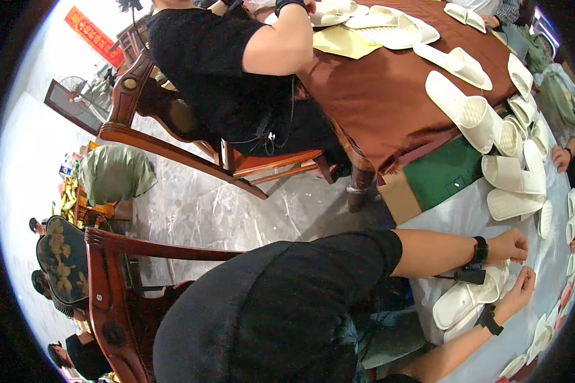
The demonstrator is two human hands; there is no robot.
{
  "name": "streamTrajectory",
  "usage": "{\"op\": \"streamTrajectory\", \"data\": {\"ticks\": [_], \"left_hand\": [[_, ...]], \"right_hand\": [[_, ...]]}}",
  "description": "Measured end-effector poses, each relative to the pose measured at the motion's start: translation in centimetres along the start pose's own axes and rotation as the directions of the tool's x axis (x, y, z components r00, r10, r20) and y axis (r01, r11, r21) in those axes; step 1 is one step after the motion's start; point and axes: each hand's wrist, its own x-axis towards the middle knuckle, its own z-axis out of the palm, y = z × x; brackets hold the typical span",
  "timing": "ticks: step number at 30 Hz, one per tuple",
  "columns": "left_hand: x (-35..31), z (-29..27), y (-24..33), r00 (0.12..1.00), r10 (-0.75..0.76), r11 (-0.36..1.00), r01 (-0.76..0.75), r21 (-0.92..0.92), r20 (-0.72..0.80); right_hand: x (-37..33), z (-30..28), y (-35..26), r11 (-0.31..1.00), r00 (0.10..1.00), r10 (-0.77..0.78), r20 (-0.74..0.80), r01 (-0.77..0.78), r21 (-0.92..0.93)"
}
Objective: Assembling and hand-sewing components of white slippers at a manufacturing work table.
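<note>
1. Left hand (510, 246): fingers curled; whether they pinch anything cannot be told.
2. Right hand (519, 290): fingers bent together, near the left; grip likewise indeterminable.
3. White slippers (457, 306): on the sheet-covered counter (551, 250), between the forearms.
4. Slipper pile (514, 185): beside the green panel (442, 171).

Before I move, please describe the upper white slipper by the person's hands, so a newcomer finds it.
Find the pale grey covering on the picture's right. Over it are the left hand and right hand. Between their wrists, this white slipper partly covers another.
</note>
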Motion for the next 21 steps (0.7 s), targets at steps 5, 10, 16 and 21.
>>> {"op": "streamTrajectory", "data": {"ticks": [5, 10, 16, 21], "left_hand": [[-0.3, 0.4, 0.3, 0.999, 0.006, 0.992, -0.011, 0.126, 0.046], [-0.3, 0.5, 0.7, 0.999, -0.019, 0.992, 0.015, 0.129, 0.027], [-0.5, 0.7, 1.0, 1.0, -0.022, 0.998, 0.021, 0.051, 0.02], [-0.7, 0.4, 1.6, 0.998, -0.027, 0.983, 0.017, 0.183, 0.057]], "right_hand": [[0.0, 0.2, 0.2, 0.998, 0.998, -0.057, 0.023, 0.057, 0.02], [0.4, -0.6, 1.1, 1.0, 0.998, 0.019, 0.06, -0.019, -0.003], [0.4, -0.6, 0.9, 0.991, 0.996, -0.022, 0.086, 0.033, -0.126], [0.2, -0.1, -0.2, 1.0, 0.998, -0.016, 0.068, 0.018, -0.019]]}}
